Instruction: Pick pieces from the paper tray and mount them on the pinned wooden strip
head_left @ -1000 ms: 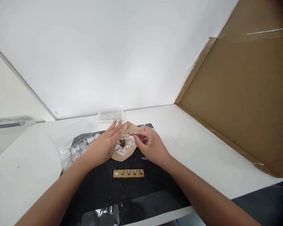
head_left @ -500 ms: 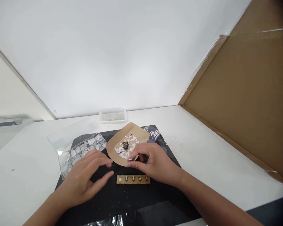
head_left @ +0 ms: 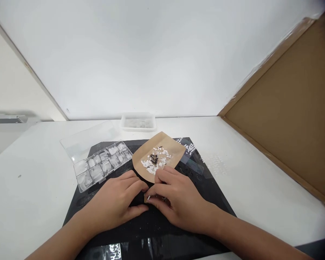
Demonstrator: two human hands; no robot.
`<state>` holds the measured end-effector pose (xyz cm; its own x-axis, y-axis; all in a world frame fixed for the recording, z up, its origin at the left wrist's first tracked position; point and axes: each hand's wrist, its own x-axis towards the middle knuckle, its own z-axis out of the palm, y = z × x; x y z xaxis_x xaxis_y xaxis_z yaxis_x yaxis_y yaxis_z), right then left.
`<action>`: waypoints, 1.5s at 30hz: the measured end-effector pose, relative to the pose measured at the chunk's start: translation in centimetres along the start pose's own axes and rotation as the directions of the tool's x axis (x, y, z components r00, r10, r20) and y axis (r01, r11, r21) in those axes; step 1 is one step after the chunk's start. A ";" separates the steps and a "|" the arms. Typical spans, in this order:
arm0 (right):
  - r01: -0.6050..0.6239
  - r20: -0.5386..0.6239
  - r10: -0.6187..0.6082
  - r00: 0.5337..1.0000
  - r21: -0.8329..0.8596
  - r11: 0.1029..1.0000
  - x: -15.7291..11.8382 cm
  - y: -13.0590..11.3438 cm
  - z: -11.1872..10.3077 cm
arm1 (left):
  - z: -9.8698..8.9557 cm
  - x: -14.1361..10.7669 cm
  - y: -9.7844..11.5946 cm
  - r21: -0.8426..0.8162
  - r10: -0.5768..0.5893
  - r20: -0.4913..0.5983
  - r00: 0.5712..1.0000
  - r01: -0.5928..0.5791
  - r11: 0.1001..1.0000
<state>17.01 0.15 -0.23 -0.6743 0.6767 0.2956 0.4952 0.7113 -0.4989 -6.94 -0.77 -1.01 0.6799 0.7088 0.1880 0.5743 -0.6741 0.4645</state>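
Observation:
My right hand (head_left: pixel 176 196) pinches a small white piece (head_left: pixel 148 197) between thumb and index finger. Just below it is the left end of a yellow-brown strip (head_left: pixel 145 199), mostly covered by that hand. Close by on the left, my left hand (head_left: pixel 119 200) curves with thumb and index finger apart and nothing visible between them. Beyond the fingers lies a sheet of brown paper (head_left: pixel 143 150), bearing many white bits (head_left: pixel 148 166) and a small clump of dark pieces (head_left: pixel 154 159).
A clear compartment box (head_left: pixel 103 162) of translucent pieces, likely nail tips, sits at left with its lid (head_left: pixel 89 141) open. At the back stands a white tub (head_left: pixel 138 122). White squares (head_left: pixel 189 148) stick to the black mat's (head_left: pixel 124 234) far right corner. Cardboard (head_left: pixel 281 108) rises at right.
My right hand has brought the white piece down and left, onto the strip's left end. My left hand has moved right, close to it. The camera view has shifted slightly.

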 end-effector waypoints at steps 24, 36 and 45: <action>-0.040 -0.093 0.015 0.996 -0.273 0.961 -1.6 -2.1 2.2 | 0.4 -0.1 0.0 -0.013 -0.074 -0.014 0.997 0.073 0.997; 0.016 0.006 -0.015 1.000 -0.381 0.924 -1.3 -2.0 1.1 | 0.2 0.0 0.1 -0.023 -0.064 0.003 0.998 0.064 0.998; -0.209 -0.193 0.149 0.970 -0.338 0.918 -2.7 0.2 -6.0 | -0.6 -0.2 -0.2 -0.026 -0.034 0.056 0.998 0.036 0.999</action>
<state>22.25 -0.41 3.71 -0.4738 0.7993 0.3697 0.7804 0.5756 -0.2444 -7.44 -0.66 -0.59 0.6841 0.7189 0.1232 0.5862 -0.6424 0.4937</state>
